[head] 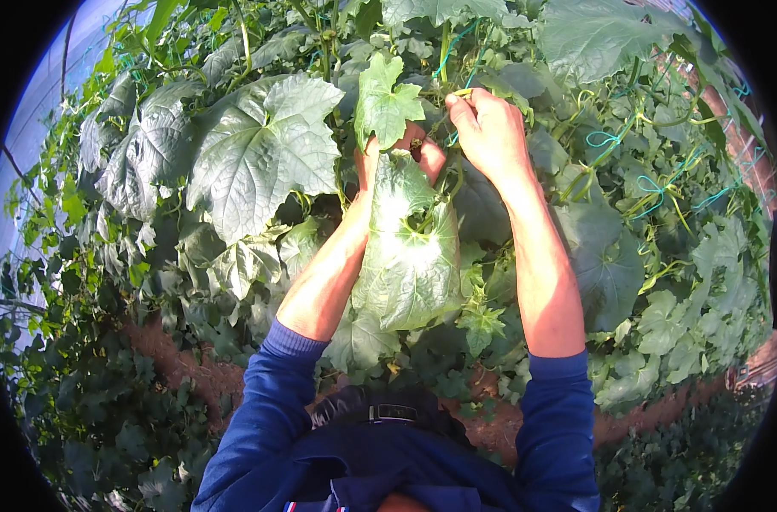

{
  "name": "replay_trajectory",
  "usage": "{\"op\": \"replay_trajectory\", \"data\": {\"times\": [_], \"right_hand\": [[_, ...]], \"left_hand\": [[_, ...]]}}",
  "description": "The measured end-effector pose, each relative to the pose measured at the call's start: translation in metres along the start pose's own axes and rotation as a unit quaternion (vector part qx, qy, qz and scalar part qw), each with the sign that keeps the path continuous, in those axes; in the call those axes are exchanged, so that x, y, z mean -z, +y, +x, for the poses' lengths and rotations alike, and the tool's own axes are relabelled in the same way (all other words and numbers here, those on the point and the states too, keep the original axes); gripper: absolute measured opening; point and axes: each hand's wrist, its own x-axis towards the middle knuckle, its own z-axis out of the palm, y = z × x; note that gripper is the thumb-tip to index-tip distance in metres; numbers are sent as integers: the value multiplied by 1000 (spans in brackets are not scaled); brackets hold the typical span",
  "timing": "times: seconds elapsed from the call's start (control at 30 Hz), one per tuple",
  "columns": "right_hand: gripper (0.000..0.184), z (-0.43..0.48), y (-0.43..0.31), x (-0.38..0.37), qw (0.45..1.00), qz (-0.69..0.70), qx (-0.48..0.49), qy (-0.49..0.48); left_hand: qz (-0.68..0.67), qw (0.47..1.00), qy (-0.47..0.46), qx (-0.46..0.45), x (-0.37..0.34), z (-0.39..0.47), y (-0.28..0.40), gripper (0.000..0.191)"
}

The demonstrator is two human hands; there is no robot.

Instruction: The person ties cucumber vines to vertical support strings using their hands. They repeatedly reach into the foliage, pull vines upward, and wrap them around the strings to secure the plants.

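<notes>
My left hand [430, 157] is partly hidden among the leaves of a gourd-like climbing vine. Its fingers curl around a shoot, and a small dark bud cluster [416, 148] shows between them. A lobed young leaf [388, 105] stands up in front of that hand. Below it a large sunlit leaf [414, 275] hangs over the wrist. Up and to the right, my right hand [494, 131] pinches a thin yellow-green tendril [463, 93] between thumb and forefinger. Green twine [456, 48] runs down beside the stem just above this hand.
Broad leaves [267, 141] crowd the left side. To the right, vine stems are tied with knotted green twine [651, 185]. Reddish soil [183, 365] shows beneath the foliage. Pale sheeting [36, 141] rises at the far left, and low leafy plants [107, 435] grow at the lower left.
</notes>
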Motion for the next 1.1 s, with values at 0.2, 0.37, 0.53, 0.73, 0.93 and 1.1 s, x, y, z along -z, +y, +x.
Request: {"op": "replay_trajectory", "data": {"times": [0.2,0.37,0.53,0.73,0.93,1.1], "right_hand": [[38,2,18,10,995,-49,-61,64],[43,-1,28,13,990,110,-85,-16],[39,-3,22,20,974,176,-125,-67],[41,-9,23,21,961,205,-162,-94],[46,-13,22,17,959,232,-149,-59],[45,-10,21,12,966,230,-113,-46]], "left_hand": [[-176,976,-77,103,22,-58,-16,20],[-119,979,-166,25,13,-66,-32,38],[-562,737,-100,362,-10,-31,-22,13],[-270,935,-138,182,-11,-4,1,30],[-312,936,-82,138,-18,-2,24,36],[-319,925,-141,153,-27,10,15,12]]}}
